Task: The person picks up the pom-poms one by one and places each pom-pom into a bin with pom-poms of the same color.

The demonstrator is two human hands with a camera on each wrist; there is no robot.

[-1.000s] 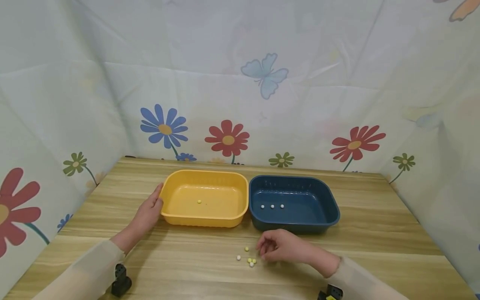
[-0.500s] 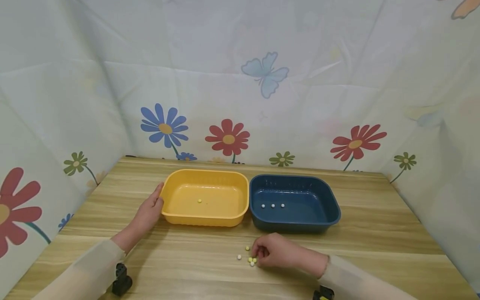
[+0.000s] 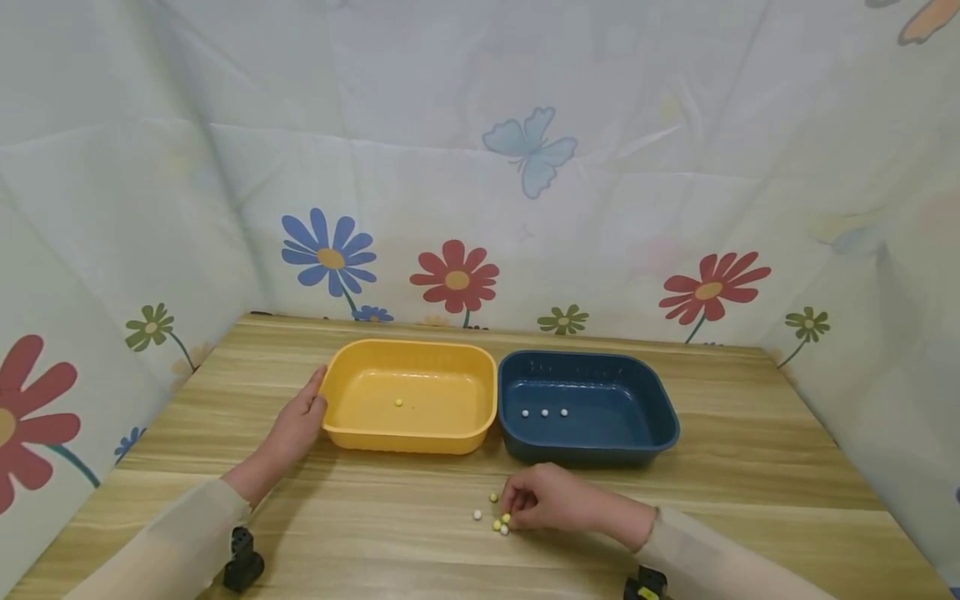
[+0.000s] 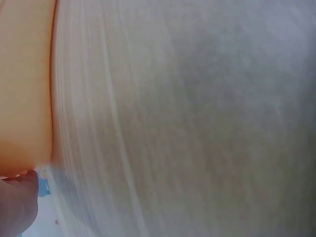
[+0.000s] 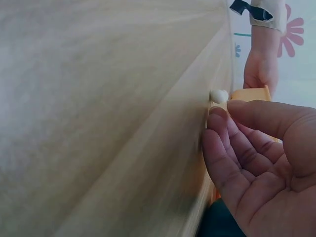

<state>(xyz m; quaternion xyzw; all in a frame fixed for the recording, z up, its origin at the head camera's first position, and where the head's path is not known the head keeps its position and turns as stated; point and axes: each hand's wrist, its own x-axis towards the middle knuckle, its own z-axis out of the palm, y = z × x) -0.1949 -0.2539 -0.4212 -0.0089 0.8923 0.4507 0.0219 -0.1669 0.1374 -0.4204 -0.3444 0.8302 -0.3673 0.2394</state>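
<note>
Yellow tray (image 3: 442,440) touched by left hand (image 3: 296,423), balls at right hand (image 3: 558,502)

A pale cloth (image 3: 397,158), printed with flowers (image 3: 456,279) and a butterfly (image 3: 531,152), hangs behind and at both sides of a wood-grain counter (image 3: 735,475). Two trays stand side by side on it near the back: the yellow one at left, a dark blue tray (image 3: 588,455) at right, their facing ends touching or nearly so.

Pale sleeves (image 3: 168,542) cover both forearms, and a black device (image 3: 243,562) sits at each wrist. The left hand lies against the yellow tray's left end, its fingers together along the outer wall. The right hand is down at the counter in front of the blue tray, fingers curled, thumb and forefinger tips close together at a yellow ball (image 3: 506,518); I cannot tell whether they pinch it.

Bunched with that ball are another yellow ball (image 3: 497,525) and a white ball (image 3: 504,530). Just beside them lie one more yellow (image 3: 493,497) and one more white (image 3: 477,515). The yellow tray holds one yellow ball (image 3: 399,402); the blue tray, three white balls (image 3: 545,413) in a row.
</note>
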